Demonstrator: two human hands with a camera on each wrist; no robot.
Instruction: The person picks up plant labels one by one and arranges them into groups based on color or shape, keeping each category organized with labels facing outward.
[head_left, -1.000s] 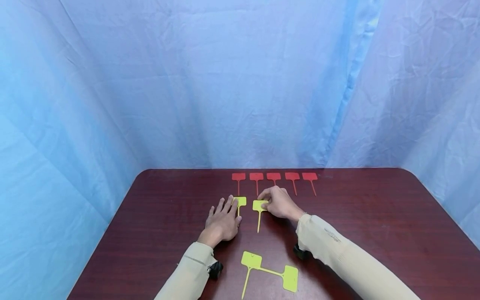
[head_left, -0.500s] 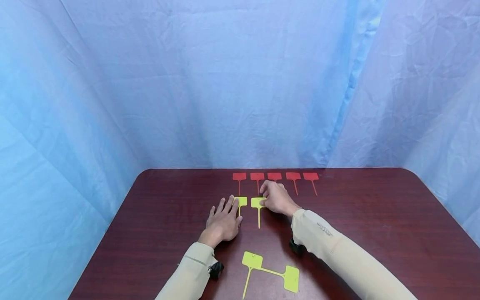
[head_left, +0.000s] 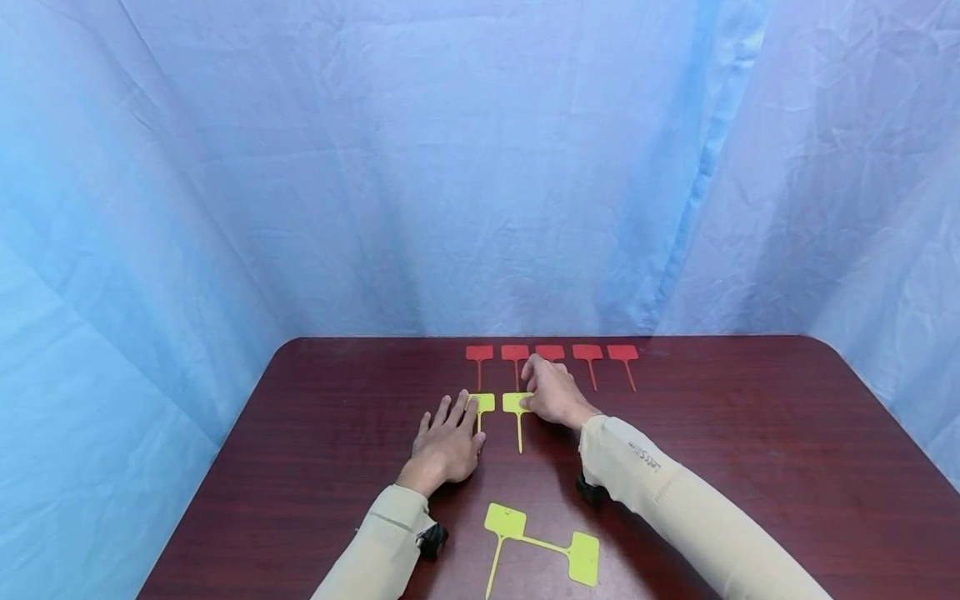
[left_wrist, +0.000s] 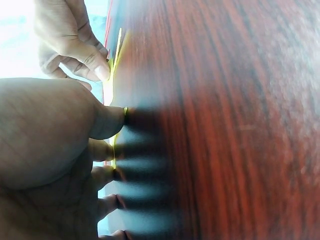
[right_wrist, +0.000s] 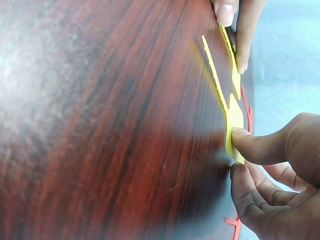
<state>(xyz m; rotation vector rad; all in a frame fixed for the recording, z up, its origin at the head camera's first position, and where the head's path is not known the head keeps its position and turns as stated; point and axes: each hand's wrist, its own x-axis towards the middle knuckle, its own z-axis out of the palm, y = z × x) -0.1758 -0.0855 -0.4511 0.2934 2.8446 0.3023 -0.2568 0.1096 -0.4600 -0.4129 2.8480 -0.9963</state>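
My left hand (head_left: 447, 442) lies on the table with its fingers spread. Its fingertips rest on the left edge of a yellow T-shaped plant label (head_left: 486, 402), whose thin stem points toward me. To the right, my right hand (head_left: 557, 393) pinches the head of a second yellow plant label (head_left: 513, 402) at its right side. In the right wrist view the thumb presses on this label (right_wrist: 234, 120), and its stem is tilted slightly off the tabletop. Both heads sit side by side with a small gap between them.
Several red plant labels (head_left: 587, 352) form a row along the far edge of the dark wooden table (head_left: 735, 467); my right hand partly covers the middle ones. Nearer me lie two more yellow labels (head_left: 506, 521), one stem meeting the other head. A blue cloth (head_left: 480, 167) hangs behind.
My right hand has moved the second yellow label slightly away from me, bringing its head about level with the first and its stem straighter. The left hand has stayed in place.
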